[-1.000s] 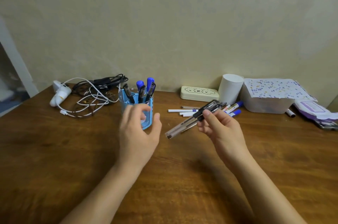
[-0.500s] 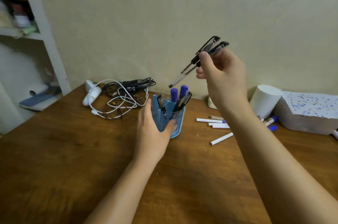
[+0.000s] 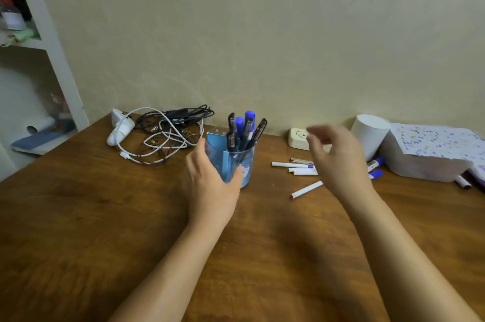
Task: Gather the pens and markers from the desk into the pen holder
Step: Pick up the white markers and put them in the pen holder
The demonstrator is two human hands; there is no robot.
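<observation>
A blue pen holder [image 3: 246, 161] stands on the wooden desk [image 3: 105, 216], filled with several black pens [image 3: 258, 130] and blue-capped markers [image 3: 249, 115]. My left hand [image 3: 210, 180] wraps around the holder's near side. My right hand [image 3: 336, 159] hovers blurred to the right of the holder, fingers apart and holding nothing. Under and beside it several white pens [image 3: 291, 164] lie in a loose group, one white pen [image 3: 305, 189] lies nearer me, and two blue-capped markers [image 3: 376, 168] rest by the white box.
A tangle of cables with a white charger [image 3: 157, 132] lies left of the holder. A cream case [image 3: 298, 138], a white paper roll [image 3: 370, 132], a white box with speckled paper [image 3: 430, 153] and another marker [image 3: 463, 182] line the back right. A white shelf [image 3: 39, 59] stands at left.
My right hand came down from above the holder and let go of the black pens, which now stand in the holder. It has moved right, empty. My left hand stays on the holder.
</observation>
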